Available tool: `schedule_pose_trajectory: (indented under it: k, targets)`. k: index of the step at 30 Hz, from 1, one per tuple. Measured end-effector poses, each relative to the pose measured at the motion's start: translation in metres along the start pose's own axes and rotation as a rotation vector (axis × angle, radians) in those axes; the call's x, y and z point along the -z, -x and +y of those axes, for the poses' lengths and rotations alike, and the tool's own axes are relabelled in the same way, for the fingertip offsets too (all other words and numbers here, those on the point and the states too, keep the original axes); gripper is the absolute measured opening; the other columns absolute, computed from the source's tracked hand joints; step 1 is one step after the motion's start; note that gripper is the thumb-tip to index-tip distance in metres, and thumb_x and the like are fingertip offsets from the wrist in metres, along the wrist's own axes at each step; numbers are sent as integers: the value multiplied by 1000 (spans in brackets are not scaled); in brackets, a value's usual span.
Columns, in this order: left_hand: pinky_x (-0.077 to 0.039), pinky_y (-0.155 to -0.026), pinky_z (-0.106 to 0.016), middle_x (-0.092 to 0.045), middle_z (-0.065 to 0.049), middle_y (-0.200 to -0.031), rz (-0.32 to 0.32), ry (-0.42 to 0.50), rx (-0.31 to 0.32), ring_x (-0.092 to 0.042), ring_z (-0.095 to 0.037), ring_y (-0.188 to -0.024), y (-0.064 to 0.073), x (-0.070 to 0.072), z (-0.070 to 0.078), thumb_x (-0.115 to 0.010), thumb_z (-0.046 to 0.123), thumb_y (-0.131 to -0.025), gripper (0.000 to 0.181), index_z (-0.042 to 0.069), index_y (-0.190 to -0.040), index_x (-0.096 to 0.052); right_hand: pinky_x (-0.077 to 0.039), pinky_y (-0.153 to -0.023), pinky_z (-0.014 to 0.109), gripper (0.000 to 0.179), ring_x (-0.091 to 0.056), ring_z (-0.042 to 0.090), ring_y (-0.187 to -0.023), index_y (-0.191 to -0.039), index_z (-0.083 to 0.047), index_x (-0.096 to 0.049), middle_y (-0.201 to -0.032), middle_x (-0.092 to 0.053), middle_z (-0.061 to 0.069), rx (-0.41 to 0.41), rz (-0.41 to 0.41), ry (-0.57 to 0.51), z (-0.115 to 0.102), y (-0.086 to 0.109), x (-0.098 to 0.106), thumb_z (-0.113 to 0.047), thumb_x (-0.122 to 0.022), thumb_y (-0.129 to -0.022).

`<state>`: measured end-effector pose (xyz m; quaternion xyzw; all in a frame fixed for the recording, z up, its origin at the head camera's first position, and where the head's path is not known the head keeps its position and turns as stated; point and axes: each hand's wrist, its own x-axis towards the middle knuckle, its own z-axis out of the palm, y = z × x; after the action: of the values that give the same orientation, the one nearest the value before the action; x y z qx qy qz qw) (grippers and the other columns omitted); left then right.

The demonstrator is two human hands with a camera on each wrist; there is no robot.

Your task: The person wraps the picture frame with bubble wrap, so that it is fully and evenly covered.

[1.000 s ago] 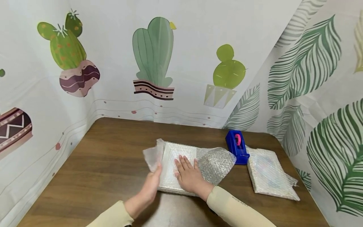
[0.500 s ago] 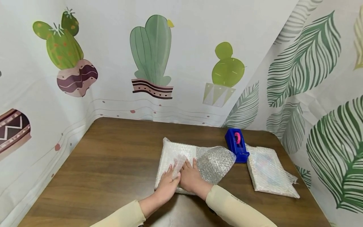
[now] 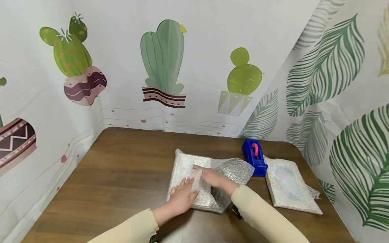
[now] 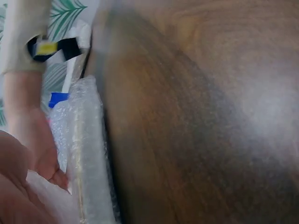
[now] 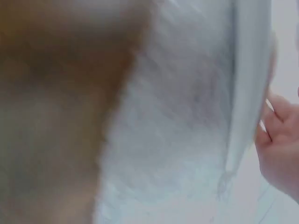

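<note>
A flat rectangular package (image 3: pixel 186 163), white under bubble wrap, lies at mid-table in the head view. My left hand (image 3: pixel 182 197) rests palm down on its near left part, fingers extended. From the right, my right hand (image 3: pixel 211 177) reaches over its top with straight fingers, touching a thin translucent flap (image 3: pixel 197 179) folded onto the package. Loose bubble wrap (image 3: pixel 238 167) spreads out from the package's right side. In the left wrist view the wrapped edge (image 4: pixel 91 154) stands beside both hands. Blurred bubble wrap (image 5: pixel 163 130) fills much of the right wrist view.
A blue tape dispenser (image 3: pixel 254 158) with a pink core stands behind the loose wrap. To its right lies another bubble-wrapped package (image 3: pixel 288 185). The brown wooden table (image 3: pixel 121 175) meets a patterned cloth backdrop (image 3: pixel 121 67) at its back and sides.
The left hand has brought the flap from the package's left side over its top, then flattened onto the package. The right hand has turned and lifted from lying flat to reach the flap.
</note>
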<state>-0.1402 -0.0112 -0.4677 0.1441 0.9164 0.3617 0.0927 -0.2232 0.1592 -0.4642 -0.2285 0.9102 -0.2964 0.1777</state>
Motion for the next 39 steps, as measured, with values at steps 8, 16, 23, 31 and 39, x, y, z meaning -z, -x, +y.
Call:
schedule_pose_trajectory:
  k: [8, 16, 23, 31, 39]
  targets:
    - [-34, -115, -60, -42, -27, -160, 7, -465, -51, -36, -41, -151, 3, -19, 4, -64, 52, -95, 79, 1, -152, -46, -30, -125, 59, 52, -40, 44, -149, -149, 0, -50, -158, -46, 22, -119, -108, -188, 0, -10, 24, -28, -33, -109]
    - [-12, -123, -73, -23, -33, -165, -146, -361, -37, -16, -46, -159, 6, -14, 3, -41, 53, -105, 66, 12, -157, -42, -33, -122, 61, 51, -47, 42, -145, -151, -6, -50, -155, -52, 19, -160, -64, -87, -8, -9, 13, -34, -42, -108]
    - [-19, -120, -75, -31, -34, -162, -112, -513, -24, -23, -48, -156, 6, -14, 6, -49, 54, -101, 65, 16, -154, -48, -42, -117, 59, 59, -57, 44, -135, -154, -3, -42, -145, -60, 25, -157, 15, -62, -20, -6, -4, -29, -54, -102]
    - [-26, -118, -74, -36, -31, -161, -75, -569, -49, -29, -45, -155, 6, -17, 7, -52, 57, -100, 68, 11, -150, -52, -52, -103, 59, 52, -65, 48, -119, -148, 8, -42, -134, -63, 32, -34, 284, 110, -16, 4, -42, -17, -53, -105]
    - [-27, -118, -73, -39, -30, -159, -31, -560, -71, -33, -43, -153, 9, -22, 3, -53, 58, -99, 73, 6, -151, -50, -52, -102, 60, 44, -62, 44, -129, -149, -2, -50, -160, -41, 27, 43, 353, 244, -10, 4, -51, -11, -50, -105]
